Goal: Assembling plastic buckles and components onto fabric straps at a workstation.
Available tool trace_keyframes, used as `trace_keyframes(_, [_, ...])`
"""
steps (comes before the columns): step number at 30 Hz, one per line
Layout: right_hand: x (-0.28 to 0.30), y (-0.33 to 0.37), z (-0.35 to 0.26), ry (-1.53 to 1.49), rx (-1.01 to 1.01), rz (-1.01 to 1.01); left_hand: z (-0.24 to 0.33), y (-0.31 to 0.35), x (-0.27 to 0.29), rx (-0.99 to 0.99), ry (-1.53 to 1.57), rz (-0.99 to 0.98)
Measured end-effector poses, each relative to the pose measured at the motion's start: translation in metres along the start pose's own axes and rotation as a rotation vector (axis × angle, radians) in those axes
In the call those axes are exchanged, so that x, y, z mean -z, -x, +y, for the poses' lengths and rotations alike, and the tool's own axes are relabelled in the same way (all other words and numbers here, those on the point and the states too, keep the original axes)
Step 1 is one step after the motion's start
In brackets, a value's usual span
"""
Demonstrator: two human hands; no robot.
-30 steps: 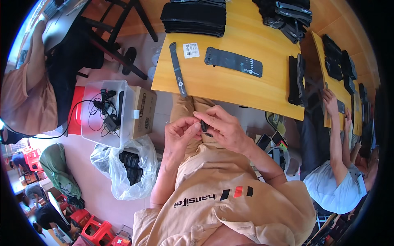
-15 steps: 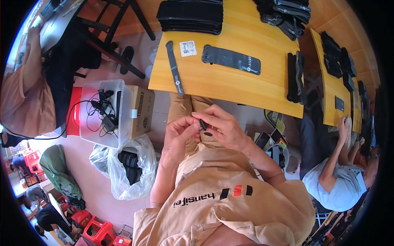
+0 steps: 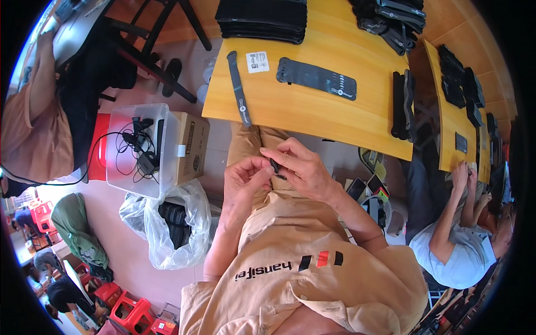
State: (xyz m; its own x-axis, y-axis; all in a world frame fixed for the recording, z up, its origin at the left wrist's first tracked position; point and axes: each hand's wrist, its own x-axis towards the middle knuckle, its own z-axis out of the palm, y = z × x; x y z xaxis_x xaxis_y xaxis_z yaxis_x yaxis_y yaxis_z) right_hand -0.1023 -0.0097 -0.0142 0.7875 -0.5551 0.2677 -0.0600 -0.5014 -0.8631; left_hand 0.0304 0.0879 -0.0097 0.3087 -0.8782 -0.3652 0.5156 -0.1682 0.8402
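Observation:
Over my lap, my left hand (image 3: 245, 180) and my right hand (image 3: 303, 170) meet, fingers pinched on a small black piece (image 3: 274, 165). Much of that piece is covered by my fingers, so I cannot tell its kind. Beyond my hands, on the wooden table (image 3: 223, 106), a narrow black strap (image 3: 238, 89) lies near the left edge. Right of it is a white printed label (image 3: 258, 62). A wide dark band with a row of slots (image 3: 318, 78) lies flat farther right; no hand touches it.
Stacked black bands (image 3: 261, 21), a strap pile (image 3: 391, 25) and upright bands (image 3: 402, 106) occupy the table. To my left stand a clear bin (image 3: 170, 153) of cables, a cardboard box (image 3: 192, 148) and a plastic bag (image 3: 156, 245). A person in light blue (image 3: 455, 251) works at right.
My hands stay together over my lap, fingers shifted slightly around the small black piece, which is turned a little. The things on the table appear unmoved; the view has shifted slightly.

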Motion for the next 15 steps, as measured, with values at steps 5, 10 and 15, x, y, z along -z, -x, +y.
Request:
trace_keyframes(5, [0.0002,0.0014,0.0015,0.072,-0.001,-0.011,-0.0035,-0.0012,0.0000,-0.028,-0.074,0.023])
trace_keyframes(10, [0.0005,0.0024,0.0032,0.105,0.001,0.005,-0.0014,-0.0019,-0.0012,0.005,-0.052,0.018])
trace_keyframes(15, [-0.0011,0.0024,0.0023,0.124,0.011,0.007,-0.0033,-0.0035,0.0009,0.019,-0.032,-0.005])
